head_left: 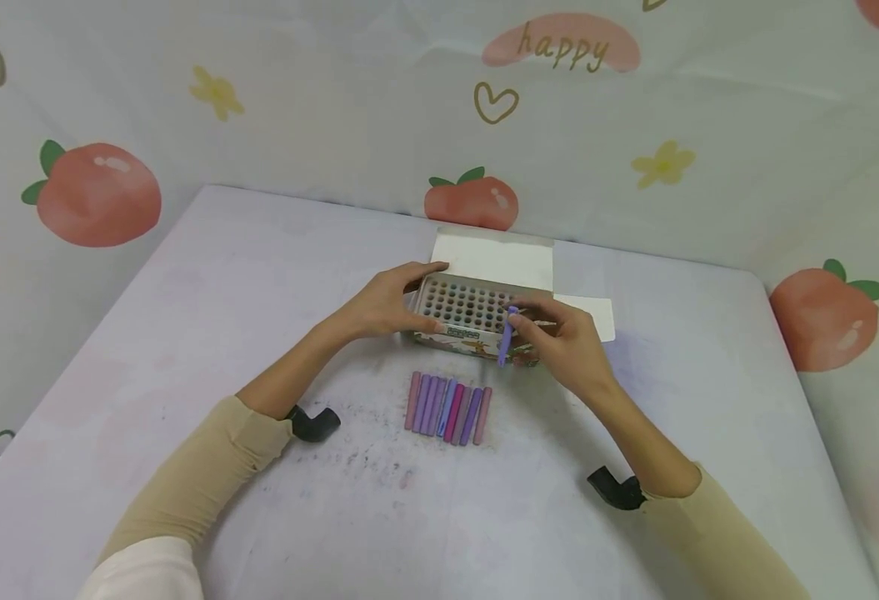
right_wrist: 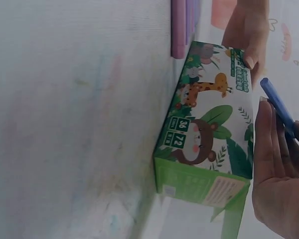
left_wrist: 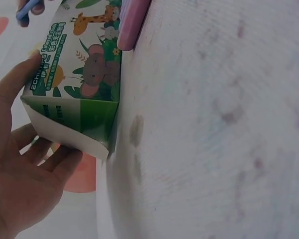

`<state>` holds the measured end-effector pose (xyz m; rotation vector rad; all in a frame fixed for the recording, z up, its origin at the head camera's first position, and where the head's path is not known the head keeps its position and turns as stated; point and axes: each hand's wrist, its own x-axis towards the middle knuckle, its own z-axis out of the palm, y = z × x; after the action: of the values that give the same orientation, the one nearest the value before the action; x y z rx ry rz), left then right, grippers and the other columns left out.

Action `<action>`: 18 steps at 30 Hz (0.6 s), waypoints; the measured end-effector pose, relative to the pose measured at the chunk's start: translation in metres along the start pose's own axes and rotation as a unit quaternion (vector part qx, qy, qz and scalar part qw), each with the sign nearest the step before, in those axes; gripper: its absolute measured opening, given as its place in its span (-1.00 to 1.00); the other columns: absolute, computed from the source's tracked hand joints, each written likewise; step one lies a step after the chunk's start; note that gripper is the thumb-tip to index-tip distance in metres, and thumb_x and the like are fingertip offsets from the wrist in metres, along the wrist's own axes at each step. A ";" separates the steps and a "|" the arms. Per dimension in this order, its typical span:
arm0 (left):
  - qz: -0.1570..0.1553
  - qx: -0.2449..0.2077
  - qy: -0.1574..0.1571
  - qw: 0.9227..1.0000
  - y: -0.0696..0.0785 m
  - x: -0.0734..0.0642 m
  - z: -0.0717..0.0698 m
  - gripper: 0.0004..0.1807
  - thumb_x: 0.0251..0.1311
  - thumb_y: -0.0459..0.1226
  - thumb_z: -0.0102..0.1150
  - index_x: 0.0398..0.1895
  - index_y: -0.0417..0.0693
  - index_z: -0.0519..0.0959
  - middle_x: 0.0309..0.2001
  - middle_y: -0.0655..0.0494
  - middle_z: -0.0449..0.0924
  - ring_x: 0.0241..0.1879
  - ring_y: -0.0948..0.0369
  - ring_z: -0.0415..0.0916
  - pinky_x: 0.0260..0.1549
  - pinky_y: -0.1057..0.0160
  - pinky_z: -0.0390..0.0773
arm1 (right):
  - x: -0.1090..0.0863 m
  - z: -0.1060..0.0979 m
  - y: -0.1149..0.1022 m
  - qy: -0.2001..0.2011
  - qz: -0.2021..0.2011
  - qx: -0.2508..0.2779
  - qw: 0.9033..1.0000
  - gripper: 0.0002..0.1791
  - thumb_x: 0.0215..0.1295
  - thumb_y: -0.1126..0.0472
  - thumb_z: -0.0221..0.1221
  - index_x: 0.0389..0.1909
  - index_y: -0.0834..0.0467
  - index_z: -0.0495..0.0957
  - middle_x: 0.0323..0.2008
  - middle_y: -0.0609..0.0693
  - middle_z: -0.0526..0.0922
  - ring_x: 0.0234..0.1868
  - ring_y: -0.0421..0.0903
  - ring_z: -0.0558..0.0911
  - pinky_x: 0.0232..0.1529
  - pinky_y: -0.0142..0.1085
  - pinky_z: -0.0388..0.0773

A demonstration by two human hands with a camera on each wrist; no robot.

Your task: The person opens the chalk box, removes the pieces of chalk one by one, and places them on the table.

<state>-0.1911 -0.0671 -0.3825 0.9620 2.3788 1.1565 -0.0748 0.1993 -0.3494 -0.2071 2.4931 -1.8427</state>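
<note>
A cardboard chalk box [head_left: 463, 342] printed with animals stands on the table, its lid folded back. Inside it, rows of small round holes [head_left: 469, 304] face up. My left hand [head_left: 387, 304] grips the box's left end, thumb along the front edge and fingers round the back. Between thumb and fingers, my right hand [head_left: 570, 342] pinches a purple chalk stick [head_left: 506, 337], slanted in front of the box's right part. In the right wrist view the same chalk stick [right_wrist: 278, 104] looks bluer, beside the box's top edge. Nearer me, a row of pink and purple chalk sticks [head_left: 448, 408] lies side by side.
The white lid flap [head_left: 493, 257] reaches toward the back edge, and a side flap [head_left: 592, 315] sticks out to the right. Chalk dust marks the white table [head_left: 364, 517]. Black curved pieces [head_left: 315, 425] sit at both wrists. A printed cloth [head_left: 334, 125] hangs behind.
</note>
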 end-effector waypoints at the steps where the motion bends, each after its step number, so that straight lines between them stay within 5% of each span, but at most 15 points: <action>1: 0.001 0.002 0.001 1.000 0.000 0.000 0.000 0.00 0.02 -0.06 0.51 0.53 0.04 0.21 0.43 -0.08 0.25 0.40 -0.01 0.24 0.36 0.09 0.30 | -0.002 -0.001 0.001 -0.001 0.002 0.000 1.000 -0.66 0.43 0.27 0.18 0.12 0.38 0.53 -0.19 0.26 0.64 -0.30 0.09 0.75 -0.40 -0.04 0.72; 18: 0.000 0.025 0.012 1.000 0.001 -0.001 -0.001 -0.01 0.00 -0.02 0.51 0.52 0.09 0.25 0.43 -0.06 0.28 0.42 -0.02 0.21 0.36 -0.06 0.28 | -0.026 -0.001 0.016 -0.040 0.071 0.003 0.997 -0.67 0.43 0.25 0.19 0.11 0.35 0.55 -0.21 0.24 0.64 -0.30 0.22 0.72 -0.40 -0.04 0.72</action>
<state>-0.1908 -0.0680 -0.3815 0.9682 2.4375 1.1200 -0.0505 0.2078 -0.3659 -0.0973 2.3820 -1.7523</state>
